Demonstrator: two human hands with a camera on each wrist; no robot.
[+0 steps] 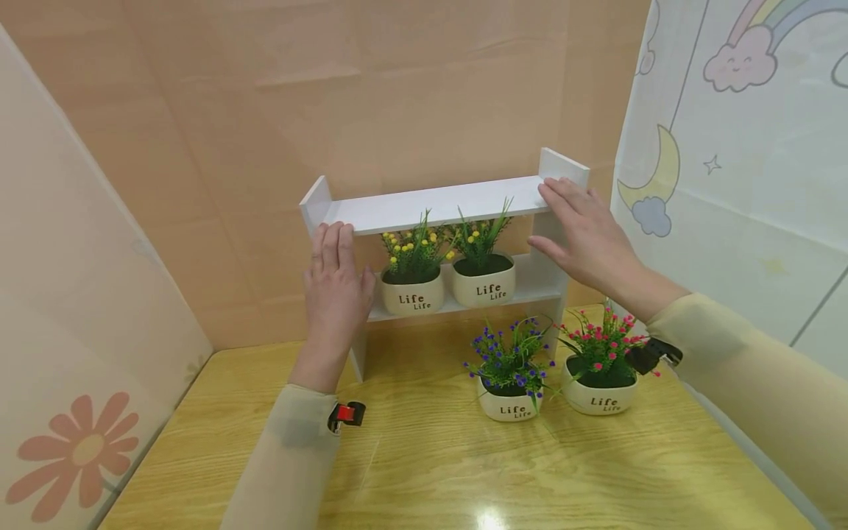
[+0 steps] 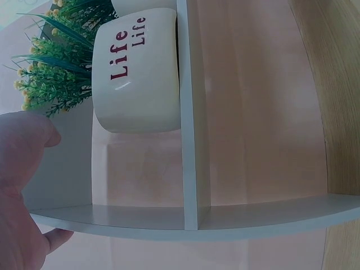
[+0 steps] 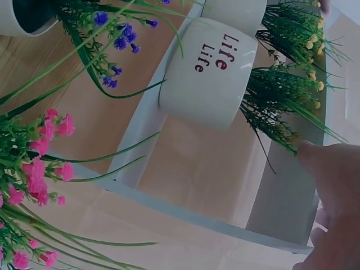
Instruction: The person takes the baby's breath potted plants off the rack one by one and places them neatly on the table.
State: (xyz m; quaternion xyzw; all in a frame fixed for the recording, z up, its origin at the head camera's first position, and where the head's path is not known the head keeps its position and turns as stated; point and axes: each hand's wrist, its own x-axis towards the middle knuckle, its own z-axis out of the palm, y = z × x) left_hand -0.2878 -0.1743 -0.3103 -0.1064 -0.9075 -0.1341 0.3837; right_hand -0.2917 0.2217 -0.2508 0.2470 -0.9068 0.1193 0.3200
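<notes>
A white two-tier shelf (image 1: 437, 204) stands at the back of the wooden table. My left hand (image 1: 334, 283) grips its upper left front corner, fingers over the top board and thumb below it. At the upper right corner, my right hand (image 1: 586, 228) holds the board with fingers on top and thumb underneath. Two cream "Life" pots with yellow flowers, a left one (image 1: 412, 294) and a right one (image 1: 485, 283), sit side by side on the lower board. The left wrist view shows a yellow-flower pot (image 2: 138, 73) beside the left thumb.
On the table (image 1: 411, 456), before the shelf's right side, stand a pot with blue-purple flowers (image 1: 510, 401) and one with pink flowers (image 1: 599, 394). A peach backdrop (image 1: 397, 96) hangs behind, with printed panels at left and right.
</notes>
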